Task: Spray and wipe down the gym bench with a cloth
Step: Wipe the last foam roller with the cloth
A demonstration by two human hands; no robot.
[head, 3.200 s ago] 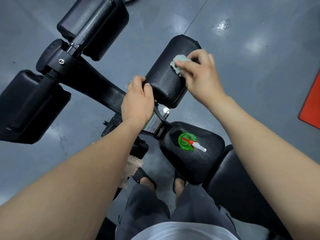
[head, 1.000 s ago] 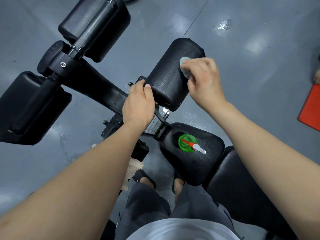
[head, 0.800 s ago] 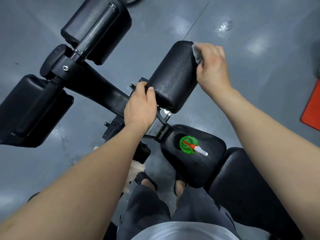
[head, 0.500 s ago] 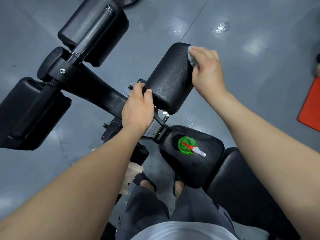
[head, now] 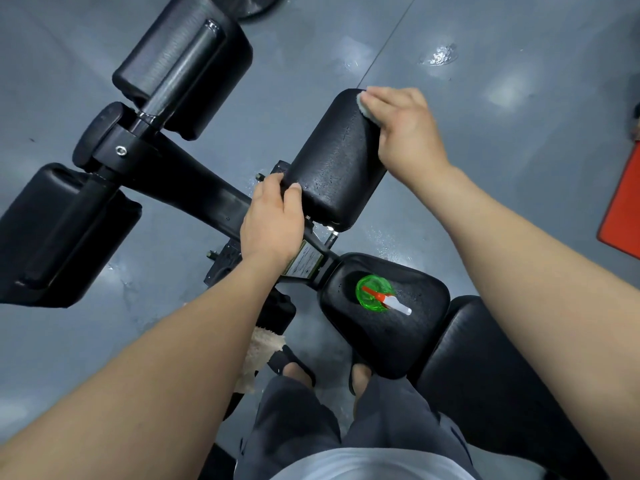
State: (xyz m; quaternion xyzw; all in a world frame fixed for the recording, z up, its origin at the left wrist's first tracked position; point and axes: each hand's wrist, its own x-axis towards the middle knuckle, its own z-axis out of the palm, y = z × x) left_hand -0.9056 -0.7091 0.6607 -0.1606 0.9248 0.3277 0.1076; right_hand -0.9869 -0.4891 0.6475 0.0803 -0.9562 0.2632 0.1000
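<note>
- Gym bench: black frame and pads, seen from above, standing on a grey floor with wet patches
- Roller pad: centre of view, surface beaded with droplets; the part now being cleaned
- Cloth: pale, mostly hidden, only a small edge showing at the pad's far right corner
- Right hand: fingers close together and curled over the cloth, pressing it onto the pad; thumb not visible
- Left hand: fingers together and curled round the pad's near left end, steadying it
- Spray bottle: green, upright on the seat pad, near and right of the roller pad, apart from both hands
- Red mat: at the far right edge, not involved
- Step in hand, by judgement: wiping, spraying of this pad apparently done
- Next move calls for drawing the cloth toward the near end over the wet surface with steady pressure while the left hand braces the pad
</note>
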